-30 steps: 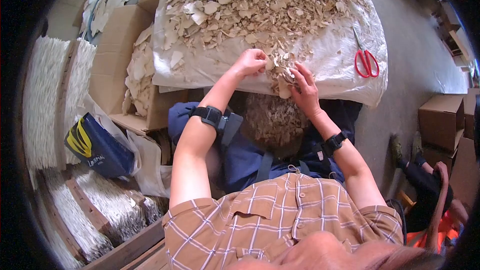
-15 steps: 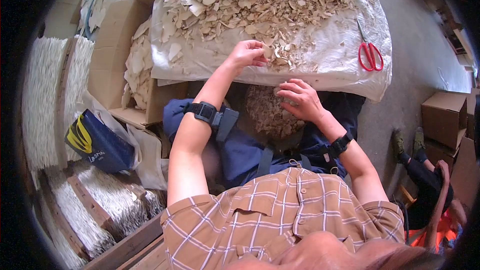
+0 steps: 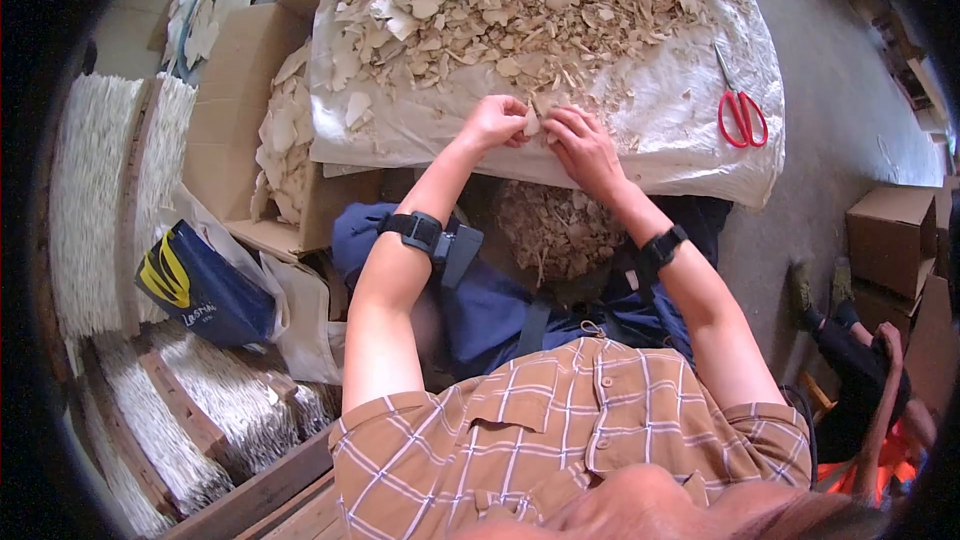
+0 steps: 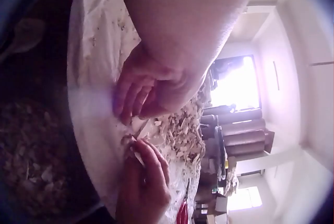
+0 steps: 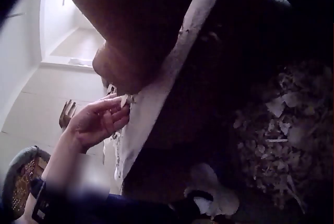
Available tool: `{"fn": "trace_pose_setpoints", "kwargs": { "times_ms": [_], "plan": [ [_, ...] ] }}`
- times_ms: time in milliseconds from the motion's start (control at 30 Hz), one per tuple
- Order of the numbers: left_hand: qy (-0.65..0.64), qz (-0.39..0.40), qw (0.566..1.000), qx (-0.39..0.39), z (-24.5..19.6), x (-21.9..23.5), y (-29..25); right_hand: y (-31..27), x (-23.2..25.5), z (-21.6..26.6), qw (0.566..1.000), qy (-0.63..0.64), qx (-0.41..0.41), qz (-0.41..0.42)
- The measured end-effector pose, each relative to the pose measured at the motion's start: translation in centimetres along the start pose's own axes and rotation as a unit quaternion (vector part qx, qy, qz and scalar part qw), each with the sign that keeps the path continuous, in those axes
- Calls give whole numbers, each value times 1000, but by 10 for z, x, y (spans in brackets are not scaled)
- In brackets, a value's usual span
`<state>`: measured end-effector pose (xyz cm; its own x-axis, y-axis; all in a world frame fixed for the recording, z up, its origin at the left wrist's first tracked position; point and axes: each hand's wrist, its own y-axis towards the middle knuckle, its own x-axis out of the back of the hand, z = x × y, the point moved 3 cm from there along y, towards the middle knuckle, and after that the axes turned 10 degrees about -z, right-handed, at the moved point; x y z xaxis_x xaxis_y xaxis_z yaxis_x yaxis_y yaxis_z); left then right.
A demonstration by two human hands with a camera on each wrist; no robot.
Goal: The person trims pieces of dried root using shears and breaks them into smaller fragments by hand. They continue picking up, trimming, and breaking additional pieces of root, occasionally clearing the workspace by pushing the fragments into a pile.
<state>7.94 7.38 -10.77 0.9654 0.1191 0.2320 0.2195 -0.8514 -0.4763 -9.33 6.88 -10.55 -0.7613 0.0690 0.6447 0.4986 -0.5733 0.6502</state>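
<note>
My left hand (image 3: 494,123) pinches a thin, pale, dry flake (image 3: 532,122) between thumb and fingertips, just over the near edge of a white-sheeted work surface (image 3: 400,135). From the other side my right hand (image 3: 588,148) meets it, bent fingertips right at the flake. The left wrist view shows a pale sliver (image 4: 139,159) between the right hand's thumb and fingers. Beyond both hands spreads a heap of broken flakes (image 3: 500,15). Below the sheet's edge, between the knees, a round container's load of small flakes (image 3: 555,230) shows.
Red-handled scissors (image 3: 742,120) lie on the sheet at the right. An open cardboard box (image 3: 235,110) with larger flakes stands left, beside a blue bag (image 3: 205,285) and stacked white sheets (image 3: 95,200). Another person's legs (image 3: 850,350) and cardboard boxes (image 3: 890,240) are at the right.
My right hand went from the small pile at the sheet's edge down over the container, then back up beside the left hand. The left hand has stayed near the same spot.
</note>
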Motion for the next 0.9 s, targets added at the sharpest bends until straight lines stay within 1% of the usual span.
{"fn": "trace_pose_setpoints", "kwargs": {
  "times_ms": [67,233,300,333,367,400,433,467,500,533,567,600,667,700,767,800,867,900],
  "plan": [
    [25,37,999,-11,5,-3,2,-16,7,3,1000,28,-13,3],
    [60,37,997,-29,2,-5,1,-33,21,8,999,48,-5,11],
    [62,38,997,-31,1,-6,1,-37,24,12,997,56,30,34],
    [98,24,993,-56,2,-7,3,-37,28,15,997,56,30,34],
    [133,10,988,-80,3,-7,5,-39,33,19,995,64,37,60],
    [133,10,988,-80,-1,-8,2,-37,37,23,993,73,44,85],
    [152,-17,983,-97,-5,-8,-1,-37,40,25,991,93,36,93],
    [171,-45,978,-113,-10,-8,-3,-33,41,25,991,93,37,93],
    [171,-46,978,-114,-9,-9,0,-26,43,23,993,97,8,64],
    [206,-69,968,-126,-8,-8,3,-21,43,20,994,102,-21,35],
    [242,-92,956,-139,-9,-7,6,-11,38,12,993,111,-32,29],
    [243,-95,955,-141,-11,-7,5,-1,30,6,993,112,-30,26],
    [307,-183,916,-181,-21,-4,3,22,14,-9,996,51,-68,-8],
    [309,-186,914,-183,-18,-2,8,32,3,-16,996,53,-66,-12],
    [307,-267,881,-243,-9,5,18,48,-19,-27,997,15,-73,16],
    [309,-268,879,-245,-9,6,20,53,-26,-29,997,16,-72,13],
    [335,-224,888,-221,-5,7,24,57,-39,-33,993,-51,-95,57],
    [336,-224,887,-223,-8,7,22,54,-38,-31,994,-81,-63,45]
  ]
}}
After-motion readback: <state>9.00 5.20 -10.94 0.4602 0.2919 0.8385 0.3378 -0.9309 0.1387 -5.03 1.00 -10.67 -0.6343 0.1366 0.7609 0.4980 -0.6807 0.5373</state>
